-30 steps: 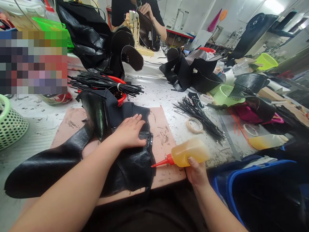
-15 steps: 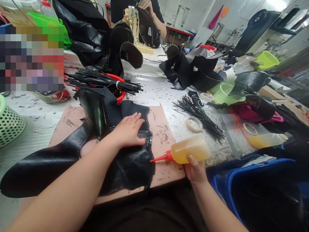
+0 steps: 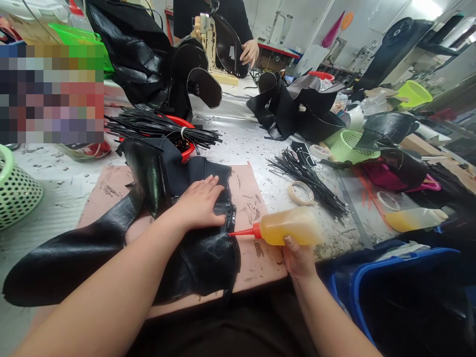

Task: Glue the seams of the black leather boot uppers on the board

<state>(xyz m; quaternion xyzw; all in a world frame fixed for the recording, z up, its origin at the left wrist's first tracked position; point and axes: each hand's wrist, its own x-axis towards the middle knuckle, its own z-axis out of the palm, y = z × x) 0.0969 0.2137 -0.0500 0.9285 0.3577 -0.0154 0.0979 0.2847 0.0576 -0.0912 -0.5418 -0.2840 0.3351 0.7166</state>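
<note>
A black leather boot upper (image 3: pixel 208 258) lies spread over a pinkish board (image 3: pixel 253 198), its zipper edge (image 3: pixel 232 218) facing right. My left hand (image 3: pixel 201 202) rests flat on it, fingers stretched out, close to the zipper. In my right hand (image 3: pixel 299 255) is a squeeze bottle (image 3: pixel 286 228) of yellowish liquid, held on its side. Its red nozzle (image 3: pixel 241 232) points left, and the tip is at the zipper edge; whether it touches cannot be made out.
Behind the board, black strips (image 3: pixel 163 129) lie across a red basket (image 3: pixel 188 153). To the right are a tape roll (image 3: pixel 300 193), more black strips (image 3: pixel 316 183) and a second bottle (image 3: pixel 414 219). A blue bin (image 3: pixel 357 282) stands at lower right. Across the table a person works at a sewing machine (image 3: pixel 208 44).
The bottle has moved slightly up and left, its nozzle tip shifting up along the zipper edge. My left hand stays in place on the leather. The other person's hand has come lower.
</note>
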